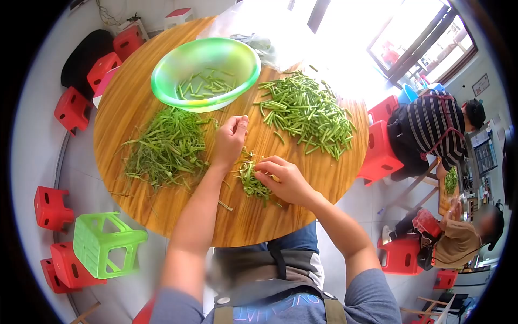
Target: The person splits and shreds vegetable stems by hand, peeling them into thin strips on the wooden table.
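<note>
My left hand [231,141] is raised over the middle of the round table, fingers curled in and thumb pressed to them; whatever it may pinch is too small to make out. To its right and nearer to me, my right hand [287,181] rests with curved fingers and thumb against a small heap of green vegetable trimmings [253,181]. Cut green stems [307,110] lie in a large pile beyond my right hand. A mound of long leafy greens [167,148] spreads left of my left hand. The green plastic basin [162,89] behind it holds some cut stems [205,83].
The wooden table [226,227] has loose bits scattered near its front. A clear plastic bag [264,48] sits at the far edge. Red stools [54,208] and a green stool [105,243] stand around. Two people, one in a striped top [431,121], sit to the right.
</note>
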Demonstrator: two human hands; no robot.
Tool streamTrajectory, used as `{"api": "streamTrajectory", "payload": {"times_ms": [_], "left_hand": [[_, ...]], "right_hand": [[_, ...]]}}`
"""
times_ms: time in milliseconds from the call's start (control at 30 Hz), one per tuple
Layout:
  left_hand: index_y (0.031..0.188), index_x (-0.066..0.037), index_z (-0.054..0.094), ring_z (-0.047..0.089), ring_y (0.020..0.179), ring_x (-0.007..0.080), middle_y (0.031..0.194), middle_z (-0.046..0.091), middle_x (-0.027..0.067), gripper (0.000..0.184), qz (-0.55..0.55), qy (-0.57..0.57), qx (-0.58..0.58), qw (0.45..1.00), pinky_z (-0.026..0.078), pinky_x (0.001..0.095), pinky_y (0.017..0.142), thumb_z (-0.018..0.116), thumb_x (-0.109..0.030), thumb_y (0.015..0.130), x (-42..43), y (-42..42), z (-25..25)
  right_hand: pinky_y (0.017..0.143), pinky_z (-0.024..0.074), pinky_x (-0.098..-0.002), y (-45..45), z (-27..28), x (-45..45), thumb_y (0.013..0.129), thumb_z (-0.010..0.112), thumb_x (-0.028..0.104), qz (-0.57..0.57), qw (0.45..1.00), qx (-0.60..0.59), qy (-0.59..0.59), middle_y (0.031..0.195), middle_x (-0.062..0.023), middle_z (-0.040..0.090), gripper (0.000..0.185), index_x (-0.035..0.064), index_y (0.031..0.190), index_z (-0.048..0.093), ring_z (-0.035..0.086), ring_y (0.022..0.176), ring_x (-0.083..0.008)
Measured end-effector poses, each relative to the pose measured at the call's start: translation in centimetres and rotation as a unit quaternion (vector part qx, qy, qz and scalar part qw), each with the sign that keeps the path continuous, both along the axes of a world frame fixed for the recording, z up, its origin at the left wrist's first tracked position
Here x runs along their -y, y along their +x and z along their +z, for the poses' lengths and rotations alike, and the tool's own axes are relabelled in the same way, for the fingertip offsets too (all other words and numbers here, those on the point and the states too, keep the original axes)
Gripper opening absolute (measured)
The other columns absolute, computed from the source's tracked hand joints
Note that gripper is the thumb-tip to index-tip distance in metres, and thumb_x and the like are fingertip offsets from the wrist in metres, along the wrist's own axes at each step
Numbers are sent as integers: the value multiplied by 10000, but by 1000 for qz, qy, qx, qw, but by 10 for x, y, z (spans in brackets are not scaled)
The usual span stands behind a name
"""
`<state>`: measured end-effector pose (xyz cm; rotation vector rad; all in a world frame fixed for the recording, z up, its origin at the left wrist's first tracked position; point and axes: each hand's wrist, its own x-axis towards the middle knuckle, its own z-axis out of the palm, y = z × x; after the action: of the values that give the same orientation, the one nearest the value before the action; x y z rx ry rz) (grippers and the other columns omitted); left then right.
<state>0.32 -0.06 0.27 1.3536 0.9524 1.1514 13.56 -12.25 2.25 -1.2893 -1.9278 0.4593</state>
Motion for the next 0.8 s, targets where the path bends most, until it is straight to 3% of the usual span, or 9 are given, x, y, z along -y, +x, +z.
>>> {"api": "streamTrajectory", "payload": {"times_ms": [67,200,267,400,500,633,667,767,800], "left_hand": [[858,-47,589,360,494,1,606,454,-67,223,-4,-4,-3,1000,281,173,445,525,-257,902,0,0,-1],[860,-44,590,362,495,0,607,457,-66,224,-6,-2,-8,1000,279,168,448,529,-256,901,-2,0,-4],[845,-19,587,403,527,25,611,490,-36,247,-9,-1,-8,1000,327,197,474,534,-254,898,-2,-1,-3],[832,-10,586,421,530,37,610,506,-20,301,-13,8,-12,1000,346,205,478,526,-297,901,-3,-1,-4],[840,-48,585,371,500,9,605,455,-55,302,-25,-28,32,999,279,171,453,500,-329,913,-1,-2,1],[828,-50,583,372,502,18,603,455,-50,342,-23,-23,24,999,285,173,463,487,-366,914,-2,-2,0],[826,-49,583,372,502,18,604,456,-49,341,-22,-24,19,999,287,175,465,490,-365,913,-1,-2,2],[826,-46,584,372,503,21,606,462,-47,340,-23,-19,1,1000,293,179,470,497,-364,909,1,-2,4],[827,-44,585,373,503,23,608,464,-46,340,-24,-15,-6,1000,295,180,471,500,-364,908,1,-2,5]], "right_hand": [[641,489,-295,2,8,6,796,634,84,-19,998,-33,48,868,-110,610,111,22,888,634,604,748,-232],[581,469,-259,41,-3,7,788,624,66,-197,978,-63,25,786,-100,614,94,15,867,634,581,656,-170],[555,452,-240,54,-6,10,780,651,85,-263,961,-87,-1,779,-74,608,121,18,880,637,559,620,-124],[526,424,-221,69,-7,17,787,644,81,-262,963,-49,42,811,-56,583,130,30,906,637,508,572,-103],[531,424,-232,83,-2,14,792,640,87,-323,945,-11,59,816,-63,585,125,33,904,640,510,582,-111],[555,433,-281,104,-9,3,796,644,152,-410,908,54,69,792,-81,586,156,21,873,607,527,602,-148],[564,443,-323,111,-16,0,789,652,172,-408,900,117,97,792,-93,589,199,19,889,574,548,597,-192],[586,461,-364,110,-20,-8,775,647,151,-417,895,134,85,808,-123,597,227,25,920,525,578,647,-257],[587,466,-351,109,-20,-8,776,643,143,-424,898,102,67,805,-116,603,233,25,938,524,583,646,-241]]}}
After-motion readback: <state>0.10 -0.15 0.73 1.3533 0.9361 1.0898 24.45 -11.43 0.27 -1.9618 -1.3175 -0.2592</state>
